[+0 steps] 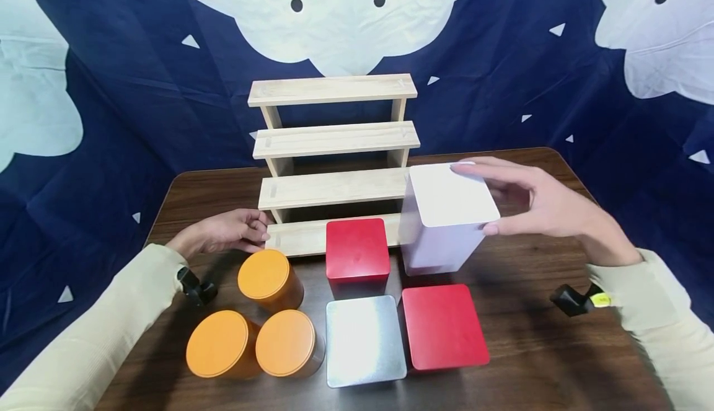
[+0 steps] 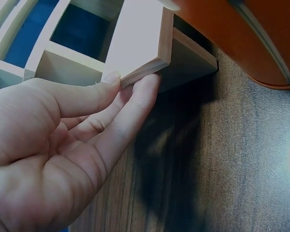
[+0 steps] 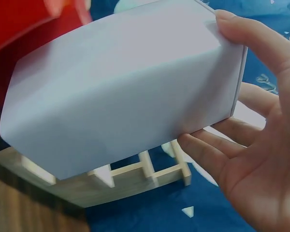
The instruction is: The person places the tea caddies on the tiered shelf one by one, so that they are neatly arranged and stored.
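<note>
My right hand (image 1: pixel 535 200) grips a tall white tin (image 1: pixel 449 197) near its lid, thumb on the near side and fingers across the far side. In the right wrist view the white tin (image 3: pixel 121 92) fills most of the picture, the wooden rack (image 3: pixel 135 186) partly hidden behind it. The tin overlaps the right end of the lower steps of the wooden step rack (image 1: pixel 334 188) in the head view. At the rack's left side, my left hand (image 1: pixel 231 231) pinches the end of the lowest step (image 2: pixel 135 43) between thumb and fingers.
A red square tin (image 1: pixel 357 250) stands before the lowest step. Nearer are a silver square tin (image 1: pixel 365 340) and another red tin (image 1: pixel 444 327). Three orange round tins (image 1: pixel 264 274) stand at the left. A blue cloth (image 1: pixel 139 88) with white shapes hangs behind the table (image 1: pixel 530 349).
</note>
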{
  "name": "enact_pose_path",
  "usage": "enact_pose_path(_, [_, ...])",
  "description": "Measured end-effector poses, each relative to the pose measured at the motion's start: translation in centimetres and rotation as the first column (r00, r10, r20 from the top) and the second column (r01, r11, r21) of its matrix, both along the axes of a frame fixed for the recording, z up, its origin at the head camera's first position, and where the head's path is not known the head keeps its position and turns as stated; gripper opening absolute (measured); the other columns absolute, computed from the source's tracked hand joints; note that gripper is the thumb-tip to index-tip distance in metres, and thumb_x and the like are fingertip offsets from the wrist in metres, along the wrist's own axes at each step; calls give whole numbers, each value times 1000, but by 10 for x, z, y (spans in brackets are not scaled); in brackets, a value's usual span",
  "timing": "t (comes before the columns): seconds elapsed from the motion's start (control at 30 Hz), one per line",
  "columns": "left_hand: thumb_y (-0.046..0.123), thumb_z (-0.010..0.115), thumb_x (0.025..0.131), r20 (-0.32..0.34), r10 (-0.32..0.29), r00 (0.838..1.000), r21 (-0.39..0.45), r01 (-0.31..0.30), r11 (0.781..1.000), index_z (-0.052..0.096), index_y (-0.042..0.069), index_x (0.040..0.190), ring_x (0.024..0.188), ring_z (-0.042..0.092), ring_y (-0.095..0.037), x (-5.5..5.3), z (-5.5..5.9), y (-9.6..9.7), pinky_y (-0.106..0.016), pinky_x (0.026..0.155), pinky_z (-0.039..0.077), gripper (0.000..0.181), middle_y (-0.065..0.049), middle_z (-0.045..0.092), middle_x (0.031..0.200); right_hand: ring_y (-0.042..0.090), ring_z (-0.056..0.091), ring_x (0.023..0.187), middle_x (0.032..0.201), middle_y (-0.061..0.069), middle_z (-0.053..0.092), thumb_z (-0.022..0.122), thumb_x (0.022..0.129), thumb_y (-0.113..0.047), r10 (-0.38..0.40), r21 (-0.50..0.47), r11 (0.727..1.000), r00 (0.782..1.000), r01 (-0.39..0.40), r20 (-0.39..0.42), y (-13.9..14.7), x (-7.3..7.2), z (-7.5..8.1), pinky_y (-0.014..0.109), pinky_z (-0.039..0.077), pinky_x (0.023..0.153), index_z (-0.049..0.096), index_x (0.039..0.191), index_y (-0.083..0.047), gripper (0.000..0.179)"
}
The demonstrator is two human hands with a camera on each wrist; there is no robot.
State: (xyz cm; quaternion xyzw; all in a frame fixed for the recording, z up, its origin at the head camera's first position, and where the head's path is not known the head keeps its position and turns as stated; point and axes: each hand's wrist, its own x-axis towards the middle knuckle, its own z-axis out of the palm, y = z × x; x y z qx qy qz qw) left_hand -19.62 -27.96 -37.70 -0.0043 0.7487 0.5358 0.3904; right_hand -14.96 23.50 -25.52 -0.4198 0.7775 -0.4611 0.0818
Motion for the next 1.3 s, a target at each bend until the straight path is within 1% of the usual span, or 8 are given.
enact_pose_path(0.27, [1, 57, 93, -1, 2, 1000, 3, -2, 1000, 38, 0, 113, 82, 57, -17, -2, 0, 2, -29, 79, 57, 28, -6, 52, 91, 14, 52, 120, 146, 11, 41, 71, 69, 21, -1, -59, 998, 1000, 1, 6, -7, -16, 32, 19, 47, 95, 42, 140, 3, 79])
enact_pose_path(0.47, [1, 57, 93, -20, -15, 1000, -9, 15, 1000, 40, 2, 109, 81, 57, -18, -3, 0, 4, -30, 77, 57, 23, -6, 53, 89, 18, 51, 123, 144, 12, 44, 67, 70, 25, 28, -169, 985, 1000, -29, -9, -21, -32, 51, 20, 45, 98, 44, 138, 6, 75])
enact_pose_path(0.57, [1, 57, 93, -30, -29, 999, -16, 29, 999, 41, 1, 109, 82, 57, -18, -3, 0, 4, -31, 78, 57, 23, -6, 53, 89, 20, 52, 123, 143, 14, 45, 65, 71, 26, 28, -221, 975, 1000, -25, 9, -29, -42, 60, 22, 47, 97, 45, 137, 5, 72])
enact_pose_path(0.7, [1, 57, 93, -21, -24, 1000, -23, 23, 999, 41, 0, 109, 83, 57, -19, -3, 1, 4, -31, 78, 57, 23, -7, 53, 89, 22, 54, 119, 140, 14, 47, 64, 73, 24, 10, -248, 969, 1000, -2, 28, -43, -56, 71, 23, 50, 93, 47, 137, 1, 71])
enact_pose_path(0.87, [1, 58, 92, -3, -11, 1000, -19, 11, 1000, 41, 1, 109, 82, 58, -19, -3, 0, 5, -31, 78, 57, 25, -7, 54, 89, 22, 53, 118, 137, 13, 48, 67, 76, 17, 18, -267, 964, 999, -9, 33, -60, -71, 83, 22, 51, 90, 49, 137, -2, 65])
enact_pose_path(1.03, [2, 59, 92, -3, -16, 1000, -17, 16, 1000, 40, 1, 111, 81, 58, -19, -1, -2, 4, -30, 76, 57, 27, -7, 53, 89, 23, 52, 124, 140, 12, 47, 71, 78, 8, -42, -258, 965, 999, 47, 27, -80, -80, 94, 22, 49, 93, 51, 136, -5, 63])
enact_pose_path(1.17, [3, 59, 92, -6, -10, 1000, -26, 10, 1000, 39, 1, 112, 81, 57, -19, 0, -2, 1, -30, 75, 57, 28, -7, 53, 89, 23, 51, 127, 142, 8, 46, 73, 78, 3, -94, -248, 964, 995, 100, 37, -97, -88, 101, 28, 47, 98, 51, 136, -7, 63])
enact_pose_path(1.3, [4, 60, 92, -14, -5, 1000, -26, 5, 1000, 39, 1, 112, 80, 57, -19, 0, -2, -1, -29, 74, 57, 28, -7, 53, 88, 20, 50, 129, 145, 3, 43, 73, 80, -3, -139, -206, 969, 990, 137, 8, -111, -98, 107, 35, 45, 103, 50, 138, -11, 64])
